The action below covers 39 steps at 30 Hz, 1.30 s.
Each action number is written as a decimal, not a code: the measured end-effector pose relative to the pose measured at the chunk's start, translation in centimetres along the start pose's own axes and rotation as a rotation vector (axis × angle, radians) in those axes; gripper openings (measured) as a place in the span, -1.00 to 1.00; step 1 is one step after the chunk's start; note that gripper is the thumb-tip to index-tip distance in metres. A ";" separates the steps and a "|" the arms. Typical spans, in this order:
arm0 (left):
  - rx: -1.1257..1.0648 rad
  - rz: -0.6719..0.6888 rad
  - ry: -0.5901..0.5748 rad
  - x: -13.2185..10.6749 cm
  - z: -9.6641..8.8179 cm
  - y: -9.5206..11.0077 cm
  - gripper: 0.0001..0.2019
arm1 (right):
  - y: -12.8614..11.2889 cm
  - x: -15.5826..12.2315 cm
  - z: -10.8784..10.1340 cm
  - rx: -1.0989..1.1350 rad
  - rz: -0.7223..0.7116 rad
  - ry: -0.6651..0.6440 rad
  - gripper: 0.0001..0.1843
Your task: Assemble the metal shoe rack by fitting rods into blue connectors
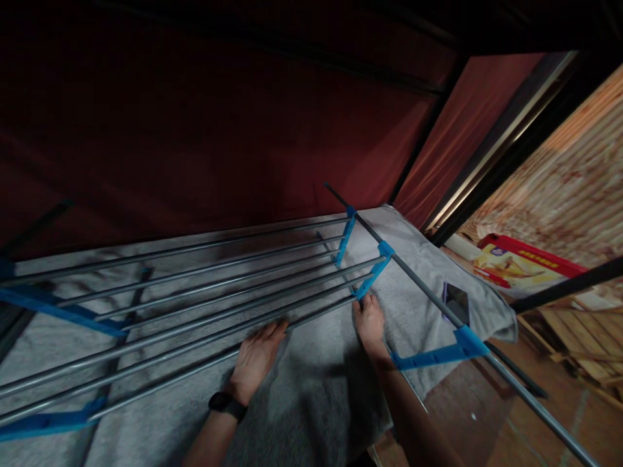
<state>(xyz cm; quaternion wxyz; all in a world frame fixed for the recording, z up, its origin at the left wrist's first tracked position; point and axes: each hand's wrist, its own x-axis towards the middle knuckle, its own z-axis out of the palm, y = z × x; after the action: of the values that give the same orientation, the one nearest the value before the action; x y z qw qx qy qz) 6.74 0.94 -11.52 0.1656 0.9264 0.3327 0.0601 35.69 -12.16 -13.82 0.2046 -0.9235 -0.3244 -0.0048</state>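
A metal drying rack (204, 285) with grey rails and blue plastic joints stands over a grey fabric surface (311, 389). My left hand (256, 357), with a black band on its wrist, has its fingers curled on the nearest rail. My right hand (368, 319) grips the same rail at its right end, just below a blue joint (372, 279). A longer side rail (438, 305) with another blue bracket (438, 353) runs diagonally past my right forearm.
A dark phone (456, 302) lies on the grey fabric near its right edge. A red and yellow box (520, 263) sits by wooden pallets (579, 331) at the right. A dark red curtain (219, 130) hangs behind the rack.
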 end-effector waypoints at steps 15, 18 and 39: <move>0.019 -0.003 -0.010 -0.2 -0.1 0.2 -0.53 | -0.1 0.1 0.3 -0.005 -0.022 0.047 -0.62; 0.025 0.003 0.006 -0.1 0.1 0.2 -0.53 | -0.1 0.1 0.6 -0.022 -0.040 0.095 -0.63; 0.001 0.034 -0.015 -0.4 -0.9 1.8 -0.63 | 2.9 0.1 3.1 -0.037 -0.098 0.101 -0.50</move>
<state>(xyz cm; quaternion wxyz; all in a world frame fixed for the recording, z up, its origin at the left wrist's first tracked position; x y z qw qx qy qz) 7.32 -0.40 -10.05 0.1665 0.9325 0.3157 0.0555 37.07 -12.97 -17.69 0.2031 -0.9087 -0.3585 -0.0676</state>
